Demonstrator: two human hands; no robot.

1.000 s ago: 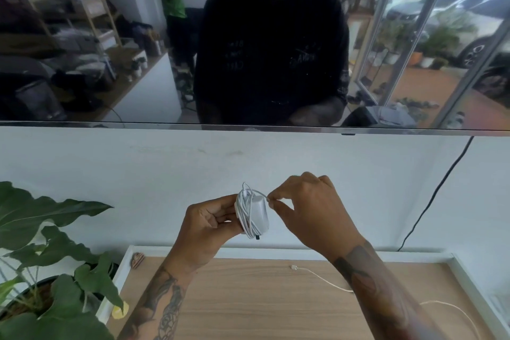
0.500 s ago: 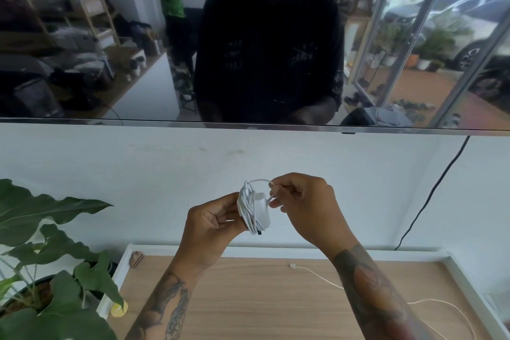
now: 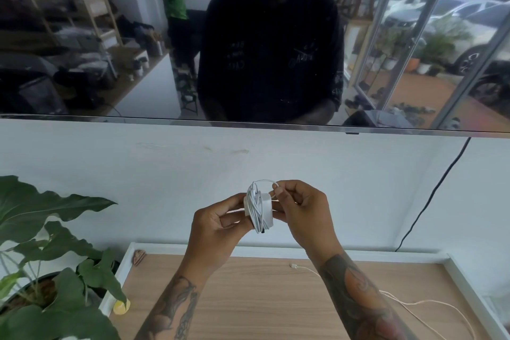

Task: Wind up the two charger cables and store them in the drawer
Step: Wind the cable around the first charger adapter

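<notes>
A white charger block (image 3: 265,210) with its white cable wound around it hangs in front of the wall, above the wooden top. My left hand (image 3: 218,226) grips the block from the left. My right hand (image 3: 299,208) pinches the last loop of cable at the block's upper right. A second white cable (image 3: 414,303) lies loose on the wooden top (image 3: 262,298), its plug end near the back and its length running off to the lower right. No drawer is in view.
A potted plant (image 3: 49,243) with broad leaves stands at the left. A yellow item (image 3: 121,306) lies by the top's left rim. A dark screen (image 3: 248,36) hangs on the wall above, with a black cord (image 3: 430,196) dropping at the right.
My right hand has carried the cable's free end over the top of the block and down against its right side. The bundle has stayed at about the same height.
</notes>
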